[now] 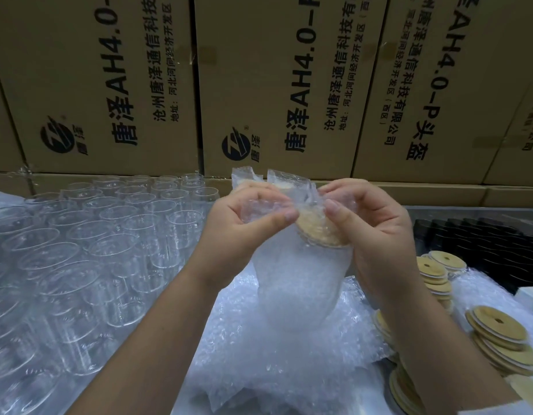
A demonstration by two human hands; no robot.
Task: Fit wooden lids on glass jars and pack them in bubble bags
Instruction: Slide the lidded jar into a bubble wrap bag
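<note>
One jar (304,307) is nearly finished: it stands upright over the middle of the tabletop, already inside a bag (277,181), with its lid (316,232) seated on top and showing tan through the film. The left hand (244,217) pinches the loose mouth of the bag between thumb and curled fingers, and the right hand (370,223) does the same from the other side, its thumb pressed on the film just over the lid, so both hands are clamped on the bag and neither is on bare glass. What seems left for this piece is closing or folding the open flaps that stick up above the lid, then setting it aside. Whether the jar rests on the spare bags (274,369) heaped toward the front edge or is held just above them I cannot tell. The bulk of the job looks undone: bare jars (79,250), none with a lid, fill the left side from front to back edge, and lids (499,339) lie stacked along the right edge. No finished packs are in view. A black tray (484,244) sits at the back right corner, with boxes (274,85) behind the tabletop
</note>
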